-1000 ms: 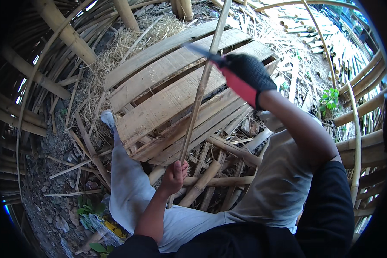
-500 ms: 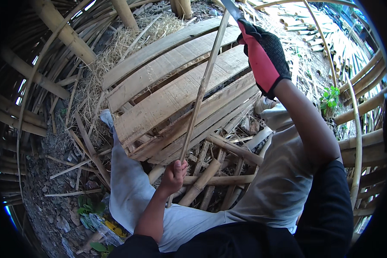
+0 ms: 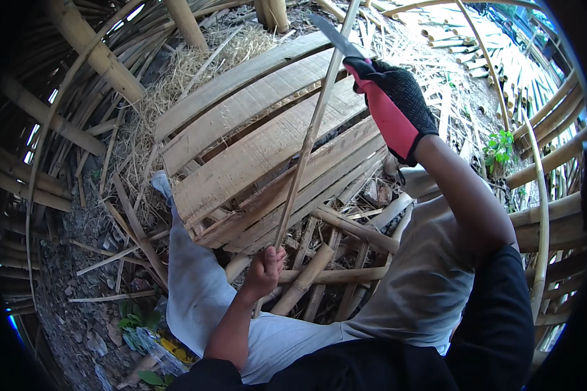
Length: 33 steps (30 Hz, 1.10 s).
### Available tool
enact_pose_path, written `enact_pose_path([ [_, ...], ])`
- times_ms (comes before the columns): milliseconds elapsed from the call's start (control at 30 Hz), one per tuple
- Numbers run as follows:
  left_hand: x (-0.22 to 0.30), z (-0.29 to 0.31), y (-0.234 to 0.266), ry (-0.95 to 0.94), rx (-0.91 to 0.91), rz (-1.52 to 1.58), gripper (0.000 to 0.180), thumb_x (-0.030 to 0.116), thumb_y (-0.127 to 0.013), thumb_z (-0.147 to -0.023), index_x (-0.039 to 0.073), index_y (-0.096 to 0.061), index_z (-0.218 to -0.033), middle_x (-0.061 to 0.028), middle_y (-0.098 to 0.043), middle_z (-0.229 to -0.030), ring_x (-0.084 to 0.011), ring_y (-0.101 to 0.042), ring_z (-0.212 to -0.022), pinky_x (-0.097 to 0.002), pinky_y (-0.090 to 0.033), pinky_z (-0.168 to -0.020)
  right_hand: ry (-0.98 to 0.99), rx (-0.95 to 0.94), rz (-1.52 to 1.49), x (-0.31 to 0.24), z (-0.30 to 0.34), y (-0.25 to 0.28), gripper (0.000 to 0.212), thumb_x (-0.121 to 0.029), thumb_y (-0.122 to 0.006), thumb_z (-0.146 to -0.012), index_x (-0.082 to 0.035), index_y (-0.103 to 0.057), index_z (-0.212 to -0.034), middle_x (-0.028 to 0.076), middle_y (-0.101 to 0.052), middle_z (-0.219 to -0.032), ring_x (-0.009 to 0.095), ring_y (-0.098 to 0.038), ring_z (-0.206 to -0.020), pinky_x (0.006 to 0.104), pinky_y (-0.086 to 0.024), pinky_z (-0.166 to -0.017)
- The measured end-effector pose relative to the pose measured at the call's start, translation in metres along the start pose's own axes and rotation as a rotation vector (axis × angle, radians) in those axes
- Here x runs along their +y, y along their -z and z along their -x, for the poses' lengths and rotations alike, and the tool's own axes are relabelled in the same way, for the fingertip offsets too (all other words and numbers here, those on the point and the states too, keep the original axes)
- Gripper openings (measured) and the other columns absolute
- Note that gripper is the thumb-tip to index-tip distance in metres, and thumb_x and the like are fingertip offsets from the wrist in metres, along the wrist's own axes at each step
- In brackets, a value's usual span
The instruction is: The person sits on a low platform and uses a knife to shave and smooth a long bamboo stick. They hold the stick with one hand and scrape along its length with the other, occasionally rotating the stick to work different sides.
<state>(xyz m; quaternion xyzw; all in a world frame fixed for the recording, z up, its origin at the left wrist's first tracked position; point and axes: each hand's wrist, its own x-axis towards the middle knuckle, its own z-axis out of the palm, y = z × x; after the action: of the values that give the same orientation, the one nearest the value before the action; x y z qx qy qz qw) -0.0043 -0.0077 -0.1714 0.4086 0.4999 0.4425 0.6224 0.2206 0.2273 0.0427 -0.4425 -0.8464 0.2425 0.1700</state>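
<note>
My bare left hand [image 3: 264, 274] is closed round the lower part of a long, thin bamboo strip [image 3: 304, 150]. The strip slants up and away over a wooden crate [image 3: 222, 176] between my legs. My right hand [image 3: 399, 104], in a pink and black glove, grips a knife [image 3: 332, 34] by its handle. The blade points to the far left and crosses the strip near its upper end. Whether the edge touches the strip I cannot tell.
Bamboo offcuts [image 3: 310, 277] lie beneath and in front of the crate. Shavings [image 3: 156, 111] cover the ground at the far left. Cut bamboo poles [image 3: 469, 55] are stacked at the far right. Thick bamboo posts [image 3: 101, 55] stand at left, with a small green plant [image 3: 499, 148] at right.
My right hand has come slightly nearer, and the knife blade has swung left across the strip. My left hand and the strip have hardly moved.
</note>
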Motion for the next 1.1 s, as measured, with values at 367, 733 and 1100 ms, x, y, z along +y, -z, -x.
enact_pose_path([
  [367, 0.005, -0.003, -0.002, -0.021, 0.003, -0.059, 0.052, 0.053, -0.03, -0.106, 0.008, -0.041, -0.083, 0.0075, -0.031, -0.061, -0.003, -0.026, -0.05, -0.0228, -0.023, -0.046, -0.12, -0.173, 0.067, -0.006, 0.001, -0.005, 0.038, -0.038, -0.052, -0.101, -0.006, -0.072, -0.102, 0.013, -0.069, -0.078, 0.023, -0.064, -0.066, 0.0357, -0.051, -0.066],
  [733, 0.002, -0.004, -0.004, -0.063, 0.024, -0.076, 0.05, 0.051, -0.031, -0.107, 0.009, -0.042, -0.083, 0.0067, -0.031, -0.062, -0.0037, -0.025, -0.051, -0.0237, -0.023, -0.047, -0.2, 0.048, -0.192, -0.001, -0.006, 0.014, 0.04, -0.035, -0.047, -0.105, -0.002, -0.069, -0.103, 0.017, -0.066, -0.076, 0.018, -0.064, -0.067, 0.034, -0.051, -0.066],
  [1100, -0.008, -0.002, -0.003, -0.038, 0.065, -0.132, 0.052, 0.052, -0.029, -0.107, 0.007, -0.042, -0.083, 0.0069, -0.03, -0.061, -0.0037, -0.025, -0.051, -0.0236, -0.024, -0.047, -0.305, -0.267, -0.258, -0.011, 0.008, -0.018, 0.038, -0.036, -0.055, -0.097, -0.002, -0.066, -0.083, 0.008, -0.058, -0.063, 0.016, -0.056, -0.057, 0.0325, -0.043, -0.054],
])
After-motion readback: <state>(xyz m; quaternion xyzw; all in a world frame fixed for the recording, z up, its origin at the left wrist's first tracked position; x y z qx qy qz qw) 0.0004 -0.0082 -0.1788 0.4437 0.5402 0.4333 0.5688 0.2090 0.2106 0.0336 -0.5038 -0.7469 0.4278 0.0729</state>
